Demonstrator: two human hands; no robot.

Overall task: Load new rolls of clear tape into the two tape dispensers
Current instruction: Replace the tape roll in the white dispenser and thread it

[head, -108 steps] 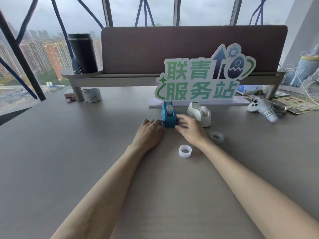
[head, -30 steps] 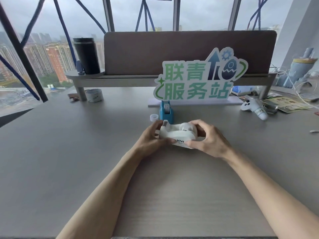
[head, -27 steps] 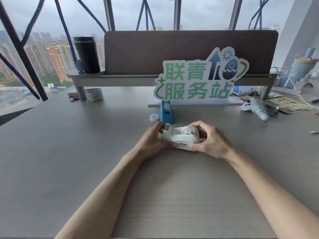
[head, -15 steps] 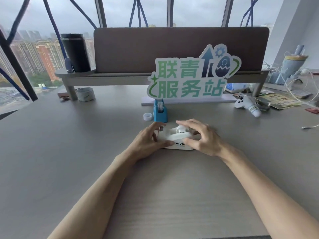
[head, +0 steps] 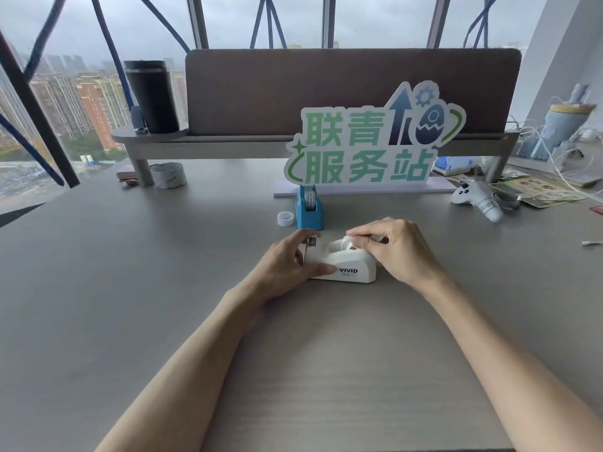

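Note:
A white tape dispenser (head: 350, 269) marked VIVID lies on the grey desk in front of me. My left hand (head: 287, 265) grips its cutter end, thumb on the side. My right hand (head: 394, 247) pinches the tape roll (head: 348, 244) sitting in the dispenser's well. Behind them a blue tape dispenser (head: 309, 208) stands upright with a roll in it. A small roll of clear tape (head: 286, 218) lies on the desk just left of the blue dispenser.
A green-lettered sign (head: 365, 145) on a white base stands behind the blue dispenser. A raised shelf (head: 228, 143) holds a black tumbler (head: 151, 96). A wide tape roll (head: 169, 175) lies under the shelf at left. A white game controller (head: 476, 199) and papers lie at right.
The white dispenser has been set flat on the desk, turned so its label faces me. My right hand has shifted from its back to pinching the roll on top.

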